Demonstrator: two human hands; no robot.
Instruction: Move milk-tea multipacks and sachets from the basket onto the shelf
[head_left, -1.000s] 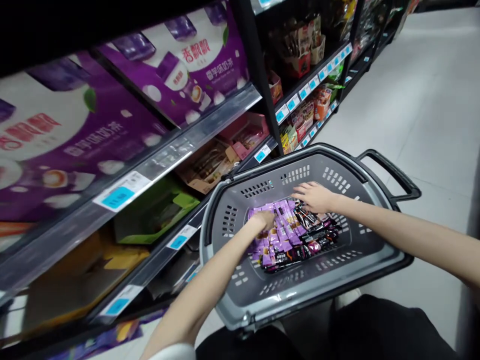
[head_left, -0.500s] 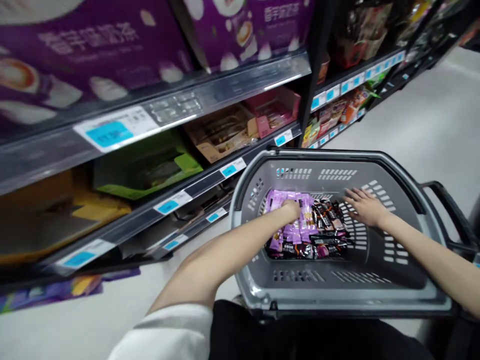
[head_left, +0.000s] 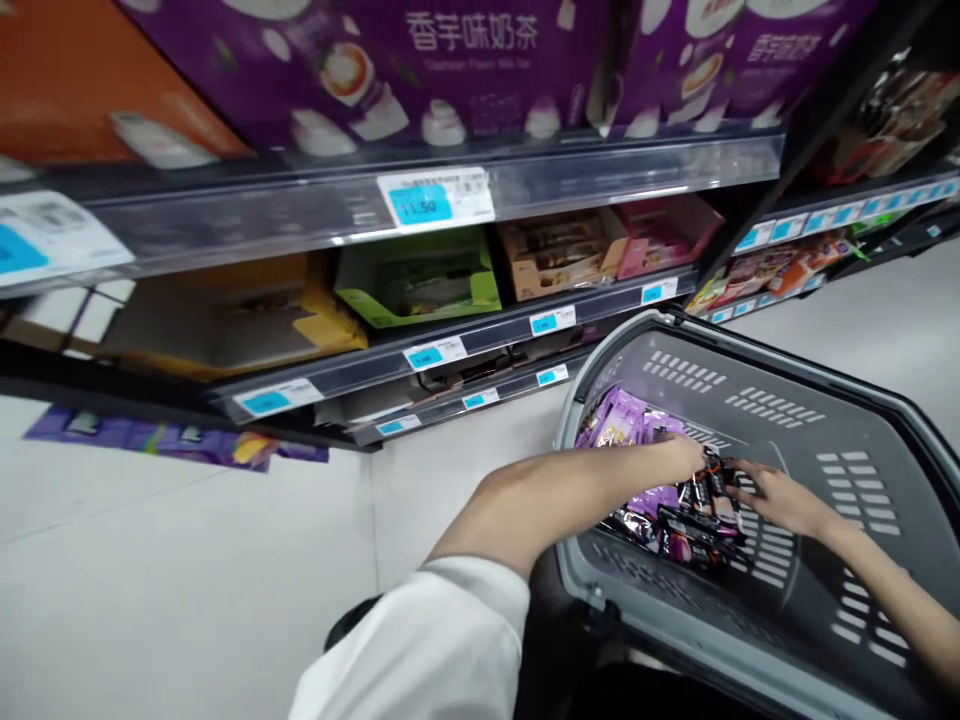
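A grey plastic shopping basket (head_left: 832, 420) sits in front of me at the lower right. Inside lie several purple snack packets (head_left: 622, 418) and several dark snack packets (head_left: 686, 520). My left hand (head_left: 688, 457) reaches into the basket with its fingers curled down on the dark packets; what it grips is hidden. My right hand (head_left: 780, 497) lies on the basket floor just right of the pile, fingers stretched out and touching the dark packets.
Store shelves (head_left: 465, 345) run along the left with blue price tags (head_left: 420, 204). Purple drink cartons (head_left: 465, 60) stand on the upper shelf; a green box (head_left: 417, 285), a brown box (head_left: 559, 252) and a pink box (head_left: 660, 232) below. Pale floor (head_left: 150, 580) lies at the left.
The view has swung left, so the basket now sits at the lower right. My left hand has moved from the purple packets onto the dark ones; my right hand has come closer to it.
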